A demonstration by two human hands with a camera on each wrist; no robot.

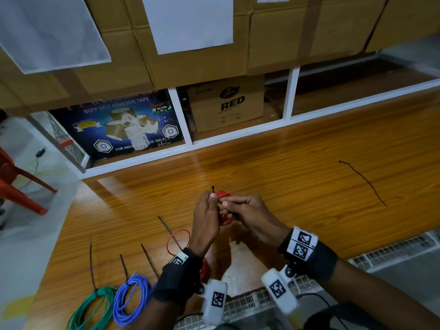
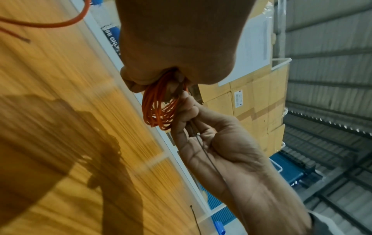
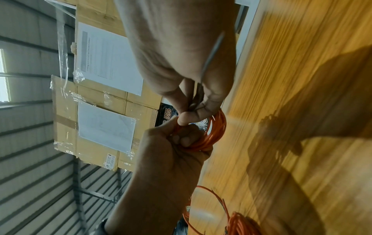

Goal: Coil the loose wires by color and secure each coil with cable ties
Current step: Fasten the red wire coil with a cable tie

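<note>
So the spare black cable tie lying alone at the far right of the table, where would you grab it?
Pinch the cable tie near its middle, from above. It lies flat on the wooden table, thin and slightly curved, with nothing touching it. The right hand is nearer, but it is pinching another tie at the red coil.

On the shelf beyond the hands, a dark blue printed carton (image 1: 119,125) reads "BOPP SELF ADHESIVE TAPE" along its top and "FOR INDU… SE ONLY" along its bottom edge, the middle being worn off. Just right of it, a plain brown cardboard box (image 1: 226,103) carries "RED" in bold black letters. In the right wrist view, a black box (image 3: 167,114) shows what looks like "555".
</note>
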